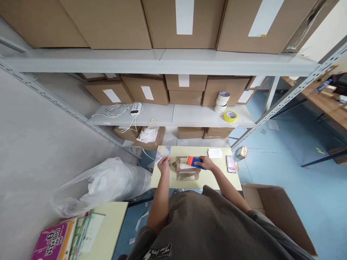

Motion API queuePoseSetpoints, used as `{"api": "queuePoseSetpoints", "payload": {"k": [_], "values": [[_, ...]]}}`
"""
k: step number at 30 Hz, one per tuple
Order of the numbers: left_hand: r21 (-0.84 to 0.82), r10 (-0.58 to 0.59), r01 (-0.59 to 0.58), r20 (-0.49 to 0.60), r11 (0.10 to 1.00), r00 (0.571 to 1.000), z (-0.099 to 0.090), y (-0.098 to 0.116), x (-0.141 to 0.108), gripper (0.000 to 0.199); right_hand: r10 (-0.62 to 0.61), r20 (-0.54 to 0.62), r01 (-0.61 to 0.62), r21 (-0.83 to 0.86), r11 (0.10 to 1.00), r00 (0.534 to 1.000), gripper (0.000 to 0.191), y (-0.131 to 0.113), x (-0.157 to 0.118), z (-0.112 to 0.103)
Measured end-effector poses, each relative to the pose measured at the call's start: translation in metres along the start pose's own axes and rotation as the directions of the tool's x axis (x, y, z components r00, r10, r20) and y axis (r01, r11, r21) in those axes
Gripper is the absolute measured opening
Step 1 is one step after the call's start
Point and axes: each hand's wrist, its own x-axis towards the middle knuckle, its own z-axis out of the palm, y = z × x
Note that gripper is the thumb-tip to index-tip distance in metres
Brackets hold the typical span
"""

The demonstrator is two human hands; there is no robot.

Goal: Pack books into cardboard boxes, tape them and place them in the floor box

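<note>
My right hand [206, 163] is closed around a blue block-like object with an orange end [191, 161]; its exact kind is unclear. That object is above small brown cardboard packages [187, 176] with shiny tape on them, which lie together on the pale yellow table [211, 182]. My left hand [163, 164] is to the left of the packages, with its fingers pinched together. Whatever is between those fingers, if anything, is too small to make out. Under and beyond the left hand lies a printed sheet [160, 152].
White paper [215, 153] and a phone-like item [231, 163] lie on the table's right. Metal shelves [151, 115] ahead carry cardboard boxes, tape rolls [230, 116] and a power strip [136, 108]. A plastic bag [116, 180] stands left; an open carton [282, 213] is right.
</note>
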Motion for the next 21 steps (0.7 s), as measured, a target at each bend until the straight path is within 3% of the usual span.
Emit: {"api": "queuePoseSetpoints", "payload": {"k": [4, 9, 14, 21], "values": [[0.034, -0.058, 0.060, -0.052, 0.998, 0.997, -0.009, -0.019, 0.011, 0.024, 0.068, 0.061, -0.063, -0.083, 0.995, 0.996, 0.045, 0.016, 0.005, -0.016], [0.038, -0.218, 0.223, -0.114, 0.974, 0.969, -0.008, -0.044, 0.013, 0.023, 0.122, 0.106, -0.105, -0.157, 0.982, 0.987, 0.044, 0.009, 0.023, -0.009], [0.113, -0.330, 0.337, -0.076, 0.935, 0.941, -0.010, -0.066, 0.017, 0.025, 0.203, 0.151, -0.182, -0.146, 0.972, 0.967, 0.047, 0.008, 0.032, -0.005], [0.202, -0.391, 0.383, -0.001, 0.901, 0.920, -0.004, -0.090, 0.016, 0.031, 0.214, 0.139, -0.197, -0.129, 0.972, 0.967, 0.051, 0.006, 0.032, -0.007]]}}
